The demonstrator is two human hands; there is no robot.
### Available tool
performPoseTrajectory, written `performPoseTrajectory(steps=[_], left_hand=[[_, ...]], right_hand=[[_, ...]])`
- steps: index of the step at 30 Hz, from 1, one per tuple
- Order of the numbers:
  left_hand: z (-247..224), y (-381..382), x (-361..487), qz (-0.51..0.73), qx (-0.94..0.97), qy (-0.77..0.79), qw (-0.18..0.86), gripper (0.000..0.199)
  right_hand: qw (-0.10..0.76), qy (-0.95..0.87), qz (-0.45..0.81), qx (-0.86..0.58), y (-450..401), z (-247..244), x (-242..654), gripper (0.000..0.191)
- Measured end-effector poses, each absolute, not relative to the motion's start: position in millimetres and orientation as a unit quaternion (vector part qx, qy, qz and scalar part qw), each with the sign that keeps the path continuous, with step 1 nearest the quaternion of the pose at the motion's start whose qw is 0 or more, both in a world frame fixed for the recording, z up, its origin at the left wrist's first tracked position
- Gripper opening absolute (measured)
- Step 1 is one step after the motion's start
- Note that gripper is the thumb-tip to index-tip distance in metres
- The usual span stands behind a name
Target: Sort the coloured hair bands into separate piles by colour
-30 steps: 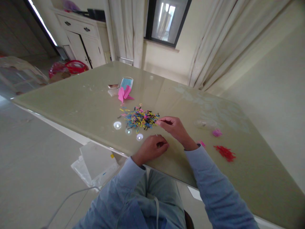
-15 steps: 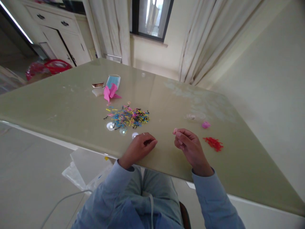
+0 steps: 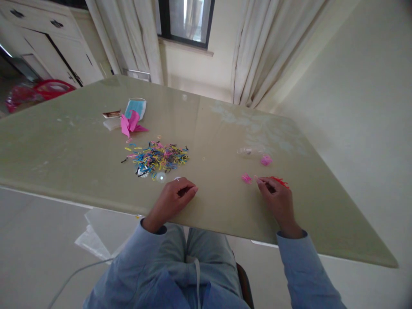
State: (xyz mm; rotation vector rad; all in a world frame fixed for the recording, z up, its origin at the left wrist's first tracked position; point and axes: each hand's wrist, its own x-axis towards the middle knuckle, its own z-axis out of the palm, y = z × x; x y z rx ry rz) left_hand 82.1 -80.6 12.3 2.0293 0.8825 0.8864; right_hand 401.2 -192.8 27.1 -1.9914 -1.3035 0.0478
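Note:
My left hand (image 3: 170, 199) rests near the table's front edge, its fingers curled in and nothing visible in them. Just beyond it lies a mixed heap of small coloured bands (image 3: 157, 158), with round clear discs (image 3: 161, 177) at its near side. My right hand (image 3: 277, 198) pinches a tiny pale pink band (image 3: 256, 177) at its fingertips, low over the table. A small pink cluster (image 3: 246, 178) lies left of those fingertips. Red bands (image 3: 280, 182) are partly hidden behind my right hand. Farther back is another pink clump (image 3: 266, 160).
At the back left of the table (image 3: 206, 128) lie a blue face mask (image 3: 136, 107), a folded pink paper shape (image 3: 131, 123), a small printed packet (image 3: 111, 114) and a whitish piece (image 3: 112, 124). A clear plastic item (image 3: 247, 151) lies right of centre.
My right hand has moved right, towards the red bands, partly covering them. A pink cluster now shows on the table left of its fingertips. My left hand stays curled; the view has shifted.

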Motion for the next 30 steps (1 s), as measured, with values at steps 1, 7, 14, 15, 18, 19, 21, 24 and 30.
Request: performPoseTrajectory(steps=[1, 7, 14, 15, 18, 19, 21, 24, 30], left_hand=[[12, -81, 82, 0.347, 0.79, 0.345, 0.37, 0.024], [15, -81, 82, 0.344, 0.791, 0.348, 0.368, 0.023], [13, -82, 82, 0.346, 0.788, 0.351, 0.369, 0.023], [13, -82, 82, 0.348, 0.788, 0.351, 0.368, 0.023], [13, -82, 82, 0.355, 0.785, 0.353, 0.365, 0.023], [14, -83, 81, 0.358, 0.783, 0.356, 0.363, 0.023], [15, -83, 80, 0.362, 0.777, 0.368, 0.36, 0.024], [15, -81, 74, 0.361, 0.77, 0.405, 0.337, 0.024], [21, -59, 49, 0.342, 0.755, 0.497, 0.255, 0.024]], right_hand=[[0.358, -0.517, 0.014, -0.777, -192, 25, 402, 0.042], [0.305, -0.554, 0.038, -0.773, -188, 20, 403, 0.045], [0.335, -0.535, 0.049, -0.774, -202, 17, 404, 0.034], [0.338, -0.537, 0.049, -0.772, -205, 16, 403, 0.032], [0.337, -0.551, 0.051, -0.762, -215, 11, 400, 0.03], [0.333, -0.558, 0.053, -0.758, -217, 9, 399, 0.031], [0.324, -0.573, 0.053, -0.751, -222, 7, 398, 0.033], [0.312, -0.591, 0.044, -0.743, -225, 5, 397, 0.033], [0.302, -0.601, 0.029, -0.74, -225, 2, 399, 0.036]])
